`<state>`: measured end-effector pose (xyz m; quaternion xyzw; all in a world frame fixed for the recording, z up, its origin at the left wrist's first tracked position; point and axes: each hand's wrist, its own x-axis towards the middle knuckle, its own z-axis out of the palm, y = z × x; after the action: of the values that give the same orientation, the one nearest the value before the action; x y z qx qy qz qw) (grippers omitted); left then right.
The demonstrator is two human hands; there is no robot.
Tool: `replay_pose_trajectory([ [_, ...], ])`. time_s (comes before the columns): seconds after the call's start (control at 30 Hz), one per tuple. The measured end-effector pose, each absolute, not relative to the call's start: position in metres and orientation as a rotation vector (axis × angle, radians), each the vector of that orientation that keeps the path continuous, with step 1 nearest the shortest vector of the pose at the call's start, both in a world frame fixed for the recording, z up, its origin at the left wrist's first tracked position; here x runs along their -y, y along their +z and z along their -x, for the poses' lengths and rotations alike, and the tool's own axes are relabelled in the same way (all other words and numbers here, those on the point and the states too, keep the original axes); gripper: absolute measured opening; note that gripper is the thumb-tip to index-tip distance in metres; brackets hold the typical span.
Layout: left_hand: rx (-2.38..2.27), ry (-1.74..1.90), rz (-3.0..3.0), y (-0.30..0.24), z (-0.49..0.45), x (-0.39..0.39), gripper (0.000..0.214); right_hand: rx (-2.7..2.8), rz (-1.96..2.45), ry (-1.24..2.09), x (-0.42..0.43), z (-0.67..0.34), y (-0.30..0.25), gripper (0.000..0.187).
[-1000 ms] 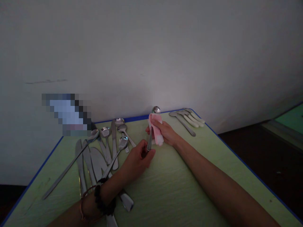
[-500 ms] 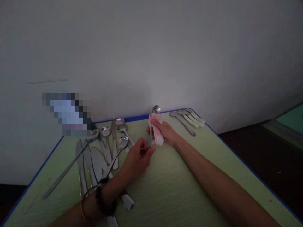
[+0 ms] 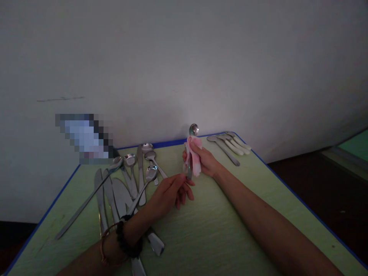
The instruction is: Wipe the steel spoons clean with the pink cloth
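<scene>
My right hand [image 3: 205, 159] is closed around a folded pink-and-white cloth [image 3: 196, 155], which wraps the middle of a metal spoon. The bowl of this spoon [image 3: 194, 129] sticks up above the cloth, and its handle points down toward me. At the handle's lower end is my left hand [image 3: 175, 191], with fingertips pinching the tip and the other fingers hanging loosely below. The part of the handle inside the cloth is hidden. Left of my left hand lie a spoon [image 3: 151, 173] and a broad-bladed knife [image 3: 120, 195], partly covered by my forearm.
Several more spoons and knives spread over the table's left side, among them a long-handled spoon [image 3: 86, 205]. At the back right lie a metal spoon [image 3: 225, 151] and several white-handled utensils [image 3: 237, 147]. A blurred-out device [image 3: 86, 136] stands at the back left, before the wall [image 3: 184, 69].
The spoon and cloth have risen slightly and shifted right in view. My left hand has turned, and its curled fingers have loosened and now hang downward at the handle's end.
</scene>
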<state>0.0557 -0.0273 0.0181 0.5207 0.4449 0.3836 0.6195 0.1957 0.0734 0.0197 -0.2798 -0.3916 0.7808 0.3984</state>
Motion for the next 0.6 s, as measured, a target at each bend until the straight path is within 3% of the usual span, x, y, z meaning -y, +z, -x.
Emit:
replay_pose_trajectory([
  [0.6, -1.020, 0.825, -1.326, 0.0179, -0.0551, 0.0281, 0.035, 0.920, 0.631, 2.098, -0.0734, -0.1955, 0.0194, 0.025],
])
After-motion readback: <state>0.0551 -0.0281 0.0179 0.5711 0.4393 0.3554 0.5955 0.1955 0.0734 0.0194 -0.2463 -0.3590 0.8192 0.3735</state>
